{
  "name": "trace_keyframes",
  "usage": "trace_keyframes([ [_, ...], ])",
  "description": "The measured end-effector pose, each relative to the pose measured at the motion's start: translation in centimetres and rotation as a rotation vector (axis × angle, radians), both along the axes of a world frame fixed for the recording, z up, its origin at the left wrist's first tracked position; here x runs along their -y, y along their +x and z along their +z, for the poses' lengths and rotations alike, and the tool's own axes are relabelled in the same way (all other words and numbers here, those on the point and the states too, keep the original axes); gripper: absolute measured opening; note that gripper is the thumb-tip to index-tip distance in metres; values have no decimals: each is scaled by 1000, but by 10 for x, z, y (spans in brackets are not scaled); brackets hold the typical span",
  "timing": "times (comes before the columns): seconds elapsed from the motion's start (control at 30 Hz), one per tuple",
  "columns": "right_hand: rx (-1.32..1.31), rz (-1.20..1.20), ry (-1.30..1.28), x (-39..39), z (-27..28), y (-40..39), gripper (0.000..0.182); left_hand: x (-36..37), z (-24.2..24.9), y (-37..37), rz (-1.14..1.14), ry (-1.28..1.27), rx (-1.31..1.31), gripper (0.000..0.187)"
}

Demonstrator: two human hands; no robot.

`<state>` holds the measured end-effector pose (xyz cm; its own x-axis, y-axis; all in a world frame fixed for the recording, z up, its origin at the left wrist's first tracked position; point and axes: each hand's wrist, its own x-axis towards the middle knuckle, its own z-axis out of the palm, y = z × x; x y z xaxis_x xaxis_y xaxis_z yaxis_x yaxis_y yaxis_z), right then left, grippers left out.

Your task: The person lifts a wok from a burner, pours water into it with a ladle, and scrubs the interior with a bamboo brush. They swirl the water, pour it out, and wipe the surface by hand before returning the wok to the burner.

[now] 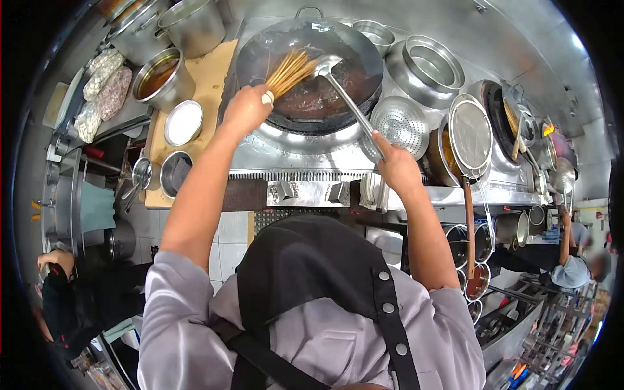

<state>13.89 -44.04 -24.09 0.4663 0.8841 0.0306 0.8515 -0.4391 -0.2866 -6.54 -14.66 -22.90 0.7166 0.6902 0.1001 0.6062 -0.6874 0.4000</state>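
My left hand (248,109) is closed round a bamboo wok brush (291,73), whose splayed bristles reach over the wok. The long handle of a metal ladle (351,101) is gripped in my right hand (398,166). Its bowl is close to the tips of the brush, above the wok. Beneath both tools sits the large dark wok (266,49) on the stove, with a wet, brownish sheen inside. A perforated strainer (399,123) lies just beyond my right hand.
On the left, a cutting board (218,71) carries a pot of brown liquid (162,78) and a white bowl (183,123). A mesh skimmer (470,133) rests over a pot at right, its wooden handle jutting past the counter edge. People stand at both sides.
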Motion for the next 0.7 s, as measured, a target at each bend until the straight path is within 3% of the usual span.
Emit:
trace_keyframes([
  [0.03,-1,11,14,-2,0,-1,64,15,1,-10,2,69,123,40],
  [0.1,-6,13,31,-19,5,1,60,51,23,-16,-187,2,142,38],
  [0.17,-9,16,51,-35,18,2,56,69,32,-10,-216,-47,57,37],
  [0.23,-22,-20,62,-45,37,-1,49,33,10,-1,-189,66,87,30],
  [0.37,-14,-37,21,-54,51,-7,45,4,15,-4,-26,-175,130,34],
  [0.47,-24,-37,-5,-66,43,-7,45,26,21,-13,-306,-194,227,43],
  [0.5,-26,-39,-7,-69,38,-6,45,31,32,-7,-348,-405,143,45],
  [0.6,-22,49,128,-72,30,-6,43,9,25,13,-204,-174,135,44],
  [0.67,-981,-256,187,-66,32,-4,40,-11,28,16,19,-52,1,40],
  [0.7,-980,-265,187,-60,32,-8,40,-18,32,12,109,-49,-21,39],
])
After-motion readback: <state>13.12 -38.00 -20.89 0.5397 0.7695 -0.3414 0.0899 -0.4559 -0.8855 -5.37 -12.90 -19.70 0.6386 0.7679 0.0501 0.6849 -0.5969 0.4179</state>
